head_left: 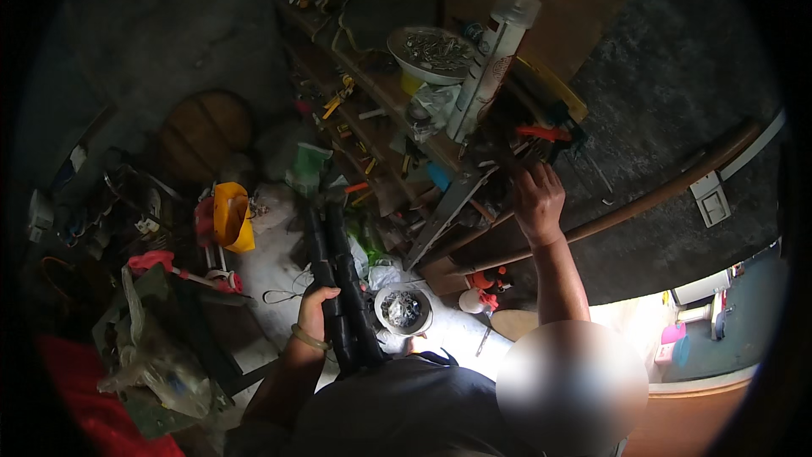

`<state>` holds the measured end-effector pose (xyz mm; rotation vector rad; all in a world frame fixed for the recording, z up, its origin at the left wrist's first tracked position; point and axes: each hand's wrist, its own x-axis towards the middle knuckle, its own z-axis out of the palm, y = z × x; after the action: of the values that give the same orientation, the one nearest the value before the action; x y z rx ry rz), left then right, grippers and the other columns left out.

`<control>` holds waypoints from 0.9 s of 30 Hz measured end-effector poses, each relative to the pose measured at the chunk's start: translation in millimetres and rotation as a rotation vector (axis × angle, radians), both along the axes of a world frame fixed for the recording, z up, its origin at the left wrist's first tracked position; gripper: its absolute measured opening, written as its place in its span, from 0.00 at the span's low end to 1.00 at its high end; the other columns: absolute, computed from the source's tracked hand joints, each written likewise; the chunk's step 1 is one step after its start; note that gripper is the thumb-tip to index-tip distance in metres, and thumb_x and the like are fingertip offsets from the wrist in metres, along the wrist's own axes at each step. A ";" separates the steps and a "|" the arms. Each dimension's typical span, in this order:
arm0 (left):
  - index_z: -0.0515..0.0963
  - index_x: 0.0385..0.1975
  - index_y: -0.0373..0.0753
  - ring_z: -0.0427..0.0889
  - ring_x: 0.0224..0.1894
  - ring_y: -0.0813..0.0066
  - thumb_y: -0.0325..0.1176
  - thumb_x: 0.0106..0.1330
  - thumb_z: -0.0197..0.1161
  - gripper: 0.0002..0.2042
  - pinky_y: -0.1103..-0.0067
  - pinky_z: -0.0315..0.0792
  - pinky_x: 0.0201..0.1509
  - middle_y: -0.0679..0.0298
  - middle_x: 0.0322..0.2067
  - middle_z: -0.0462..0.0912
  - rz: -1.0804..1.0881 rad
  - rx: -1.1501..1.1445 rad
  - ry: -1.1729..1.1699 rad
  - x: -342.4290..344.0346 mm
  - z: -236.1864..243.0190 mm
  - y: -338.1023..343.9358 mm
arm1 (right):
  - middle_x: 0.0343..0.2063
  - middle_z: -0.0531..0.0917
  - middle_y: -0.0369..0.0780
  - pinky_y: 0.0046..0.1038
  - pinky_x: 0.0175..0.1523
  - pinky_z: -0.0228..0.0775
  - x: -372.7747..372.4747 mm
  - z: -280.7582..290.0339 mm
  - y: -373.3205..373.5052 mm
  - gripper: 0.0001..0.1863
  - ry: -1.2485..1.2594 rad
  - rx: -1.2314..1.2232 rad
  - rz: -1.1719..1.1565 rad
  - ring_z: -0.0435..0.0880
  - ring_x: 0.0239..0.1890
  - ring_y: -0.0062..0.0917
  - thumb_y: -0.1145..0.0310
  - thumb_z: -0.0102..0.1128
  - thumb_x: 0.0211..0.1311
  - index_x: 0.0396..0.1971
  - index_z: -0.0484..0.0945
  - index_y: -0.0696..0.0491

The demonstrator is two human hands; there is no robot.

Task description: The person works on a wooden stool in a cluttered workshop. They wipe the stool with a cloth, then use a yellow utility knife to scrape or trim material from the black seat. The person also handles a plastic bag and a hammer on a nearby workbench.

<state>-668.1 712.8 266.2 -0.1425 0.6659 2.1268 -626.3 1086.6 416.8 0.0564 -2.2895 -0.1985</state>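
Note:
Two long black segmented tubes (342,305) stand side by side in front of my body. My left hand (315,319) is closed around the nearer-left one, its thumb lying across the front. My right hand (538,196) reaches out to the right end of a cluttered wooden shelf, among tools. Its fingers are bent, and their tips disappear in shadow, so whatever they grip cannot be made out. Just beyond them is a red-orange tool handle (543,133). A tall white canister with a clear cap (491,68) stands to their left.
A bowl of small metal pieces (433,52) sits on the shelf (372,123). A white bucket (404,308) with scraps inside is on the floor. A curved wooden rail (626,213) runs at right. At left are a yellow container (233,217) and a plastic bag (161,364).

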 end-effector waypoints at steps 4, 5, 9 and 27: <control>0.67 0.52 0.30 0.79 0.43 0.57 0.32 0.53 0.50 0.24 0.65 0.74 0.50 0.46 0.43 0.77 0.070 -0.069 0.040 9.9 -5.1 18.8 | 0.34 0.77 0.39 0.33 0.37 0.71 -18.9 7.3 29.8 0.16 0.045 0.037 0.042 0.77 0.36 0.35 0.78 0.59 0.43 0.37 0.77 0.52; 0.67 0.52 0.30 0.79 0.43 0.57 0.33 0.53 0.50 0.24 0.65 0.74 0.50 0.46 0.43 0.77 0.074 -0.075 0.041 13.8 -5.6 23.5 | 0.34 0.77 0.40 0.33 0.37 0.71 -21.8 9.3 35.3 0.15 0.034 0.048 0.054 0.77 0.36 0.36 0.78 0.59 0.44 0.37 0.77 0.52; 0.66 0.52 0.30 0.79 0.44 0.58 0.33 0.53 0.50 0.24 0.67 0.74 0.51 0.47 0.44 0.77 0.082 -0.094 0.034 28.1 4.3 42.0 | 0.34 0.77 0.40 0.33 0.36 0.72 -29.5 15.1 51.2 0.16 0.046 0.052 0.100 0.78 0.35 0.36 0.78 0.58 0.44 0.37 0.77 0.52; 0.69 0.47 0.29 0.76 0.47 0.59 0.38 0.51 0.50 0.24 0.68 0.71 0.53 0.50 0.42 0.76 0.068 -0.177 0.052 56.9 9.7 80.3 | 0.35 0.81 0.37 0.32 0.43 0.71 -30.1 20.2 95.8 0.15 0.159 -0.080 0.081 0.80 0.37 0.33 0.76 0.63 0.46 0.37 0.79 0.47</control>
<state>-611.2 793.0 276.0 -0.2097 0.8921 2.1406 -656.4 1182.4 437.0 0.0882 -2.1297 -0.0665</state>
